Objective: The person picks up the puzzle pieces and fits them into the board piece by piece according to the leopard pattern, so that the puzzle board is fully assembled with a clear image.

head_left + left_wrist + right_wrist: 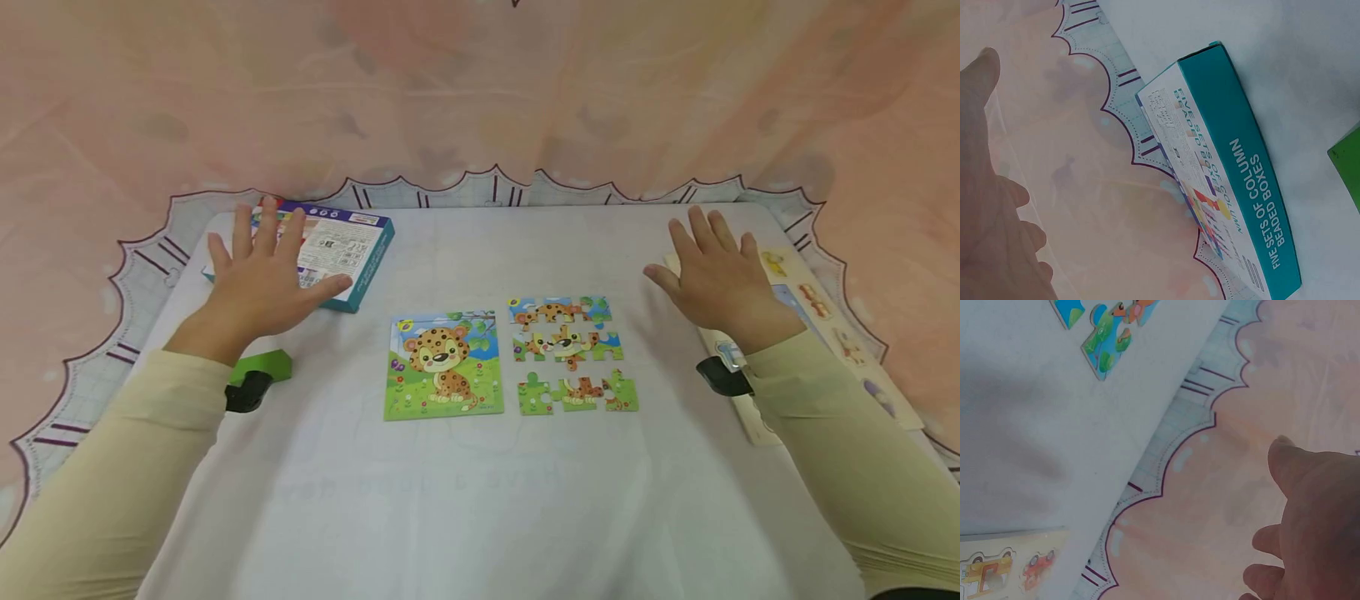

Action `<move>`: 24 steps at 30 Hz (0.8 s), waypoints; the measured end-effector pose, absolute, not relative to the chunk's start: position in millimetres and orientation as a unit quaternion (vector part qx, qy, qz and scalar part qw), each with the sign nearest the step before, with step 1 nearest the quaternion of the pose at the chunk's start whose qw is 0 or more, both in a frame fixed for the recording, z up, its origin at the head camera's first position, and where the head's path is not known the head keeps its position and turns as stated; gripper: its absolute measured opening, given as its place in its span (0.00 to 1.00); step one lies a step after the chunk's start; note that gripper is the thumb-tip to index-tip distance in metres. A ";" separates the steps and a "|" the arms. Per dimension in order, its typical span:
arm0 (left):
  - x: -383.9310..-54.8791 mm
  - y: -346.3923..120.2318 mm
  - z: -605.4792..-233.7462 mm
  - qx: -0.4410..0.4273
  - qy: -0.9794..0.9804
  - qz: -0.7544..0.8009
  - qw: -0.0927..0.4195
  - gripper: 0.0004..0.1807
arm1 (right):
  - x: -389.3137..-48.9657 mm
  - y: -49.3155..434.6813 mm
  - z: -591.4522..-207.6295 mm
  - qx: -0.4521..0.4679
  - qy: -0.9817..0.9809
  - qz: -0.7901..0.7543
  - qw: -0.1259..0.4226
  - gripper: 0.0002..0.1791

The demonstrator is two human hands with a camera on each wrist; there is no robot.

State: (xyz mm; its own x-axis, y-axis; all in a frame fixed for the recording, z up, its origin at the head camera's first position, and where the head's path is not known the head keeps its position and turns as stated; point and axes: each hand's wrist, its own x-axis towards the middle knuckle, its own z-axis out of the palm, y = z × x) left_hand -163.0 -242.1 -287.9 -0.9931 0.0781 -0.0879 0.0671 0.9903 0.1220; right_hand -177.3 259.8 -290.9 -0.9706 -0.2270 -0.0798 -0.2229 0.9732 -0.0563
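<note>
Head view shows me the left hand (261, 283) and right hand (716, 279) spread, empty and well apart on opposite sides of the leopard picture (445, 367), the puzzle pieces (564, 343) lying in three sideways rows just right of it, nearer the right hand.

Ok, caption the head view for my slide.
Left hand and right hand, both spread open, flank a leopard picture and puzzle pieces.

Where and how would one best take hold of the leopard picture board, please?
I would pinch the leopard picture board by the middle of its left edge, coming in from the left. It lies flat and looks thin, so an edge pinch seems surest, and the puzzle pieces lie close along its right side.
</note>
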 end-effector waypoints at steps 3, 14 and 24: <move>-162.3 -241.5 -288.0 0.037 0.996 0.061 0.045 0.60 | -177.3 259.4 -291.0 -0.112 0.993 -0.021 0.043 0.44; -156.7 -238.1 -290.4 0.044 0.996 0.072 0.038 0.59 | -175.9 255.4 -291.0 -0.115 0.992 -0.028 0.043 0.44; -151.9 -233.2 -291.3 0.046 0.996 0.073 0.030 0.60 | -173.8 252.5 -293.2 -0.112 0.992 -0.045 0.049 0.49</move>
